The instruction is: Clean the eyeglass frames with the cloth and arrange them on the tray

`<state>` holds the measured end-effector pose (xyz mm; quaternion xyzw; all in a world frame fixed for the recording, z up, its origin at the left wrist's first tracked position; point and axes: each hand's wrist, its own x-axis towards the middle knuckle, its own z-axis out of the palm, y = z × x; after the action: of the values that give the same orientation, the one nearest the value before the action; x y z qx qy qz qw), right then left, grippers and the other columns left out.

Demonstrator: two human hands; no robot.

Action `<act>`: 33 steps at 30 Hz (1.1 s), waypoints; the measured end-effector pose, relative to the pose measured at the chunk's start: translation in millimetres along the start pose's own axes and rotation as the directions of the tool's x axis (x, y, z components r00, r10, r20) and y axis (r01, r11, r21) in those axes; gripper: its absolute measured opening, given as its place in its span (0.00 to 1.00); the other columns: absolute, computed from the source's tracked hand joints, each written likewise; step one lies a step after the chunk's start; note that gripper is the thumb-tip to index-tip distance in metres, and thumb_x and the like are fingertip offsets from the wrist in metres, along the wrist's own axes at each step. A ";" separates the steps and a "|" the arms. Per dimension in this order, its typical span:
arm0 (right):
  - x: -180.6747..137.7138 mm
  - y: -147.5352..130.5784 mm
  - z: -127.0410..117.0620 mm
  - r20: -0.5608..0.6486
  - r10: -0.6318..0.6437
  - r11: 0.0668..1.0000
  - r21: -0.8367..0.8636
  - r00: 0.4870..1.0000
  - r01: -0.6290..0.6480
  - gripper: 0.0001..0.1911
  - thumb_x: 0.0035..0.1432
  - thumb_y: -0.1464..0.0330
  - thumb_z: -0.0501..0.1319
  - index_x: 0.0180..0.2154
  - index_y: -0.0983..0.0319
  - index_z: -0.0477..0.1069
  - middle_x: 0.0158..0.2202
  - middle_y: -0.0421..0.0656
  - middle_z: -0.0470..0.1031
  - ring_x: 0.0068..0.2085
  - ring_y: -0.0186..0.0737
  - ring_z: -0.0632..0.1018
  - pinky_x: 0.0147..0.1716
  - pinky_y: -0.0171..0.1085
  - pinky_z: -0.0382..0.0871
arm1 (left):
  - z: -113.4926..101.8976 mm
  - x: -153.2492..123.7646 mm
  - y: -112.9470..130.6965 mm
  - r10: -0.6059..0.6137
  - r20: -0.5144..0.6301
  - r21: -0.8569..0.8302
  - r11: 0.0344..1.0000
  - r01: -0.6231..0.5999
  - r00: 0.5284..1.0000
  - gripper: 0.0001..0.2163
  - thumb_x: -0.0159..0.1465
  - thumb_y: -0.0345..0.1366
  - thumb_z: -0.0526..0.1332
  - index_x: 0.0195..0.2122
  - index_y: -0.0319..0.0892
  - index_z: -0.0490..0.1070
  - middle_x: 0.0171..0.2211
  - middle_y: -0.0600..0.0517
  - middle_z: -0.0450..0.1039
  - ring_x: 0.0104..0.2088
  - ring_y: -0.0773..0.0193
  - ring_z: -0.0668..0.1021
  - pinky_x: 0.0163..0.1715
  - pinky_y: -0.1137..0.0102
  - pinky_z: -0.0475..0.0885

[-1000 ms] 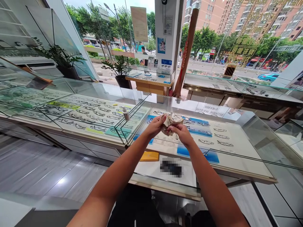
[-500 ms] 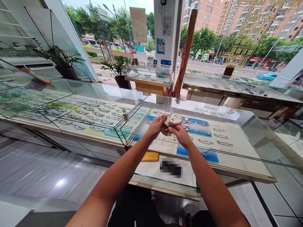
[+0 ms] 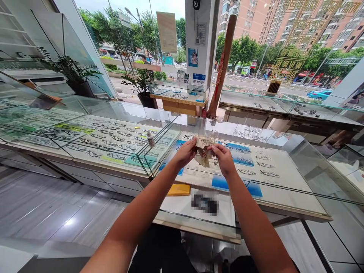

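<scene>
Currently, head view, the only one: both my hands are raised over the glass display counter [image 3: 298,191], close together but not touching as far as I can see. My left hand [image 3: 186,152] is closed on a crumpled beige cloth [image 3: 203,160], thumb uppermost; a loose part of the cloth hangs toward the near side, between the hands. My right hand [image 3: 223,156] has thumb and fingertips pinched at the cloth's right edge, on what looks like a pair of thin-rimmed glasses [image 3: 212,137]. A faint rim shows just beyond the fingers on the far side; the rest is hidden or too fine to follow. Cannot tell whether a fold of cloth is caught in the right pinch too.

Positions: small white bottle [image 3: 150,139] to the left of the hands; yellow case [image 3: 178,190] on the near side; blurred-out dark object [image 3: 204,203] right of it.

Step, as judged: wiping the glasses, with the cloth being rearranged around them. Lens condition too small to read.

Next move, as judged: calls for a light, steady right-hand hold on the frame while the left brings a fresh fold against the lens. Thin rim could bend if squeezed.
</scene>
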<state>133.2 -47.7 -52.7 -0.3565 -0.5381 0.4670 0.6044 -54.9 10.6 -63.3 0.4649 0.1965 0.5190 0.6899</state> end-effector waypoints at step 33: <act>-2.6 7.3 18.4 -0.205 0.090 0.969 0.244 0.975 -0.039 0.22 0.48 0.49 0.77 0.35 0.57 0.81 0.40 0.43 0.83 0.38 0.41 0.78 0.39 0.39 0.74 | 41.5 -22.9 -25.6 -0.136 0.108 0.211 0.971 0.111 0.985 0.25 0.56 0.53 0.79 0.40 0.38 0.75 0.31 0.51 0.76 0.31 0.65 0.78 0.34 0.72 0.72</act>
<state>113.8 -49.3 -57.3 -0.3469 -0.3976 0.5066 0.6818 -18.8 -29.0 -69.4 0.5508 0.2348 0.4226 0.6804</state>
